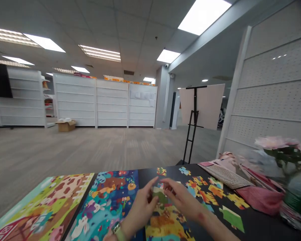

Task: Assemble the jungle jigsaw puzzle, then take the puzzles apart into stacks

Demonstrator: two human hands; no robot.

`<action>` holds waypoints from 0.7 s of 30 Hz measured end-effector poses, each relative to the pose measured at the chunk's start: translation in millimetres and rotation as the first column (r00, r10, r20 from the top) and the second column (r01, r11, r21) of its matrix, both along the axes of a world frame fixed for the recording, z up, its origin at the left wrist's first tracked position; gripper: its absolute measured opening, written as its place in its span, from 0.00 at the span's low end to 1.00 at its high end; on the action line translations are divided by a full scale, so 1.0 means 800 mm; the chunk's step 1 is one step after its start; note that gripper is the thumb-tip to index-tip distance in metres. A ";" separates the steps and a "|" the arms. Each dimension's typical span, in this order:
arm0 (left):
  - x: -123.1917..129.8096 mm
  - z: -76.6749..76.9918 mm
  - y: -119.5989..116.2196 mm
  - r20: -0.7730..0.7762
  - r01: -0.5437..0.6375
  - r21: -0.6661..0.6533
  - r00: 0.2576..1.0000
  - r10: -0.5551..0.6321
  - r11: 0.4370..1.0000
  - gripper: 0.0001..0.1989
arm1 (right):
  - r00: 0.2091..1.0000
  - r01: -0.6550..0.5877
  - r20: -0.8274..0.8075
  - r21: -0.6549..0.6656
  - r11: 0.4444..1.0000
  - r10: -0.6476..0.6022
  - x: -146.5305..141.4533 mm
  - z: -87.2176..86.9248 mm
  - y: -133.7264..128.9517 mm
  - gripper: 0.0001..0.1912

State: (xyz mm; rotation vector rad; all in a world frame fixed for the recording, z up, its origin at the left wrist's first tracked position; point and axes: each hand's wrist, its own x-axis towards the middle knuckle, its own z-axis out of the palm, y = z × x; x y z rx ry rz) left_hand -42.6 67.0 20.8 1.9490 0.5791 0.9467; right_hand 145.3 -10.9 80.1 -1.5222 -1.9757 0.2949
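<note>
Left hand [140, 211] pinching green cardboard jigsaw piece [160, 195], above multicoloured assembled puzzle section [165, 224] on black counter [261, 227]. Right hand [182, 201] just beside piece, fingers curled; grip unclear.

No legible text, brand, number or sign appears in this view. The green label [297, 198] on the plastic bottle [297, 204] at the right edge of the worktop [262, 226] is too blurred to read. The wristwatch [118, 231] shows no readable display. The loose jigsaw pieces [208, 195] carry pictures only, with no lettering that can be made out.
</note>
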 end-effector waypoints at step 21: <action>-0.025 -0.013 0.049 -0.421 -0.051 0.281 0.891 0.170 0.958 0.18 | 0.987 0.132 0.091 -0.016 0.991 -0.130 0.053 -0.064 0.042 0.16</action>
